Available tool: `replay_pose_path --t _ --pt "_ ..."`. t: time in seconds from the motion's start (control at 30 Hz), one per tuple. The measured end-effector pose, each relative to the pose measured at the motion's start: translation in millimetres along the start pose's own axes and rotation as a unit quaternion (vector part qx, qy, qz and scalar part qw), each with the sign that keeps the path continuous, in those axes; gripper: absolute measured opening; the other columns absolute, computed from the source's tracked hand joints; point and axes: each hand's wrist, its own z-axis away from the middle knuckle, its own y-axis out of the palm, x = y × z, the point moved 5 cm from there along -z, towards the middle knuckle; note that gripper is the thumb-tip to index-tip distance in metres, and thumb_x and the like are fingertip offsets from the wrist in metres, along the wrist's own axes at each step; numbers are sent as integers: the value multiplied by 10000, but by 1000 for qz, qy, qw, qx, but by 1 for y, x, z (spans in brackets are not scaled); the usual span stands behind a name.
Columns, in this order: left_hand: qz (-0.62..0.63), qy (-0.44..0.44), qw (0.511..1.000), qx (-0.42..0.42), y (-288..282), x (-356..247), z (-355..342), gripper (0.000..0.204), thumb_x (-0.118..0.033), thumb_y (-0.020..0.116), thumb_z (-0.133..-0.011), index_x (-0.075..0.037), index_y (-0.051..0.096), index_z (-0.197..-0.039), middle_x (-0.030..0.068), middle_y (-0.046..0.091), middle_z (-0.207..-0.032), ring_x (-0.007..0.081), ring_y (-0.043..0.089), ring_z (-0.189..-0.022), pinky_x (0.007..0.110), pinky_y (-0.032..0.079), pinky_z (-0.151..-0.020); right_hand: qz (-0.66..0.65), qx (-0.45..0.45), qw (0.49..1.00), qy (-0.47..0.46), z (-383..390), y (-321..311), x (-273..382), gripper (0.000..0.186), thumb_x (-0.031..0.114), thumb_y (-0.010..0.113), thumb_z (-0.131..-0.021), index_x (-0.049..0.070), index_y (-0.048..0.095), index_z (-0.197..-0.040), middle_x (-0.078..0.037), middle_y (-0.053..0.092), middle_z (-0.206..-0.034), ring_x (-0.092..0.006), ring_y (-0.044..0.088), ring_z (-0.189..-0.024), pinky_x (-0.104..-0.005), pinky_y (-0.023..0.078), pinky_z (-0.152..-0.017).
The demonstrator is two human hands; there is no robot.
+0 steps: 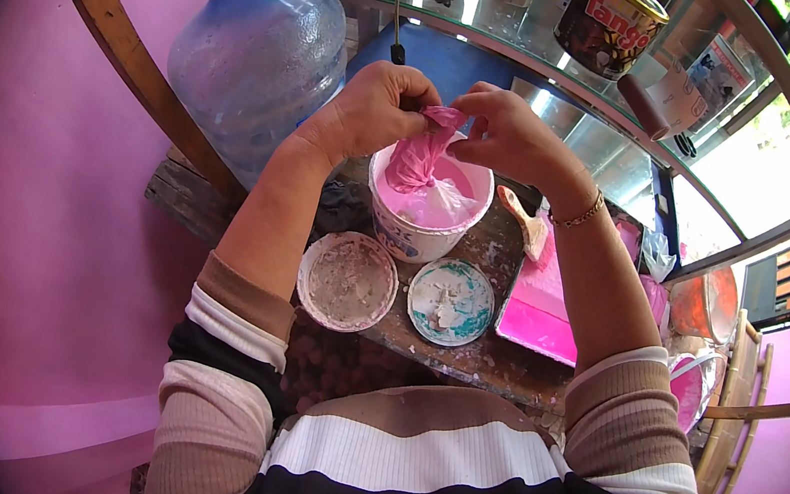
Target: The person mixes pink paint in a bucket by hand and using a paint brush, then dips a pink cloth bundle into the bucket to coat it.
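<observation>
Over a white bucket (413, 242) with pink paint inside, I hold a paint-stained plastic bag (413, 167) by its gathered top. My left hand (374, 108) pinches the neck of the bag from the left. From the right, my right hand (517, 133) grips the same twisted end, fingers bent close to the thumb. The bag's lower part is whitish and hangs into the bucket, against the pink paint. Whatever fills the bag cannot be made out. Right of the bucket, a paintbrush (531, 228) leans on a paint tray (538, 318) holding bright pink paint.
Two round crusted lids or shallow tubs, a pinkish one (348, 281) and a teal-stained one (451, 301), lie in front on the worn wooden bench (382, 338). A large water jug (255, 56) stands left. Behind is a glass cabinet with a round tin (608, 24) and a roller (643, 107).
</observation>
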Motion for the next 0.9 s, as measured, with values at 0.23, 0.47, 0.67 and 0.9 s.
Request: replay_pose_path --t 0.23,0.47,0.67,0.9 --pt "-192 -28 977 -92 6 56 0 206 -10 658 -736 16 635 -939 80 650 -808 129 617 -716 256 491 -655 131 48 990 -16 -8 40 -37 188 157 752 -678 21 675 -782 -113 555 -831 -242 566 -798 -350 458 -700" --pt "-300 -96 944 -98 44 112 11 215 -45 636 -729 -4 652 -940 237 619 -1009 379 592 -977 419 481 -844 225 159 952 134 -13 124 -111 210 238 695 -691 59 709 -799 -165 666 -847 -325 641 -811 -419 498 -751" --pt "-415 -244 876 34 65 129 -6 256 -16 587 -716 -4 687 -951 237 633 -1030 347 610 -1006 411 485 -867 160 228 945 168 -6 159 -148 213 244 695 -695 102 732 -850 -142 688 -862 -285 663 -853 -377 506 -780" --pt "-403 -289 867 55 76 155 -19 246 -52 581 -741 13 690 -952 246 634 -1029 329 622 -1003 402 490 -864 182 233 913 282 7 150 -164 208 160 628 -753 94 724 -925 -146 681 -972 -291 657 -931 -391 504 -822"
